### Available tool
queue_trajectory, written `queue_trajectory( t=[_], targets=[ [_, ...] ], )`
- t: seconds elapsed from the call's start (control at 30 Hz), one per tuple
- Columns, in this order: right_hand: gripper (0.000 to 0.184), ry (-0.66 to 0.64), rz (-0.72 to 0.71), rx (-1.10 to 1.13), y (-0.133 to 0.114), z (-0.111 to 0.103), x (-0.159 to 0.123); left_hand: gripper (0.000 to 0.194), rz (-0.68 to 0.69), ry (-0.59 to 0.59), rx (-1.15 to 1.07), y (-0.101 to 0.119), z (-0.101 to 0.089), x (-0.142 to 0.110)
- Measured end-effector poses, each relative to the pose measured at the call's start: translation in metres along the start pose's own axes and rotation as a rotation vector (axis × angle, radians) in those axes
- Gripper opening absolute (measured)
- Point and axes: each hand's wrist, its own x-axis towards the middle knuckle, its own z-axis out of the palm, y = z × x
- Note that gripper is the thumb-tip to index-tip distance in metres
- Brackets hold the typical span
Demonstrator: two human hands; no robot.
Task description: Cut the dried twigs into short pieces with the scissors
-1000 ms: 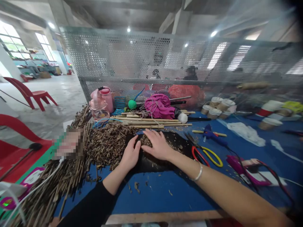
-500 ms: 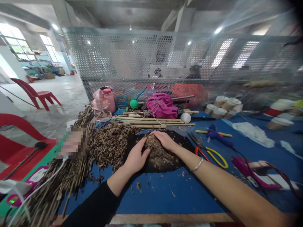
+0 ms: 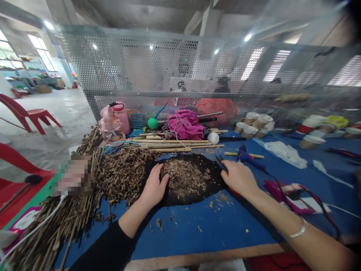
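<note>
A heap of brown dry plant flakes (image 3: 187, 177) lies spread on a black cloth (image 3: 216, 171) on the blue tabletop. My left hand (image 3: 154, 184) rests at the left edge of the flakes, fingers stretched and thumb apart, holding nothing. At the cloth's right edge, my right hand (image 3: 239, 177) closes over the scissors (image 3: 218, 158). Their dark blades poke out past my fingers and part of the red handle shows beneath the hand; the yellow handle is hidden.
Left of the cloth sit a pile of dried leaves (image 3: 121, 173) and a bundle of stalks (image 3: 70, 214). Bamboo sticks (image 3: 169, 145) lie behind, near a magenta cloth (image 3: 186, 126). On the right are a blue glue gun (image 3: 248, 156), a purple device (image 3: 290, 197) and several paper cups (image 3: 249, 131).
My right hand has left the heap and moved right onto the scissors. The flakes now lie flatter and more spread out. My left hand stays by the heap's left side.
</note>
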Motion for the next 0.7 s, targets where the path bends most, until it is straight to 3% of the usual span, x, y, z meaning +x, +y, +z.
queue_trajectory(
  t=[0.1, 0.17, 0.27, 0.33, 0.5, 0.7],
  targets=[
    [0.031, -0.163, 0.125, -0.062, 0.015, -0.001, -0.015, 0.044, -0.013, 0.005, -0.005, -0.001, 0.000, 0.000],
    [0.032, -0.218, 0.109, -0.044, 0.024, 0.004, -0.022, 0.043, -0.012, 0.009, -0.013, -0.002, 0.000, 0.000],
    [0.032, -0.195, 0.044, -0.019, 0.032, 0.013, -0.023, 0.040, -0.003, 0.014, -0.024, -0.002, 0.001, 0.000],
    [0.031, -0.157, 0.073, -0.038, 0.032, 0.014, -0.018, 0.039, 0.003, 0.014, -0.025, -0.002, 0.001, 0.000],
    [0.036, 0.005, 0.045, -0.027, 0.011, 0.014, -0.001, 0.040, 0.001, 0.006, -0.021, -0.004, 0.001, 0.000],
    [0.027, -0.039, 0.035, 0.023, -0.003, 0.023, 0.007, 0.040, 0.016, 0.019, -0.026, -0.006, 0.002, 0.001]
  ],
)
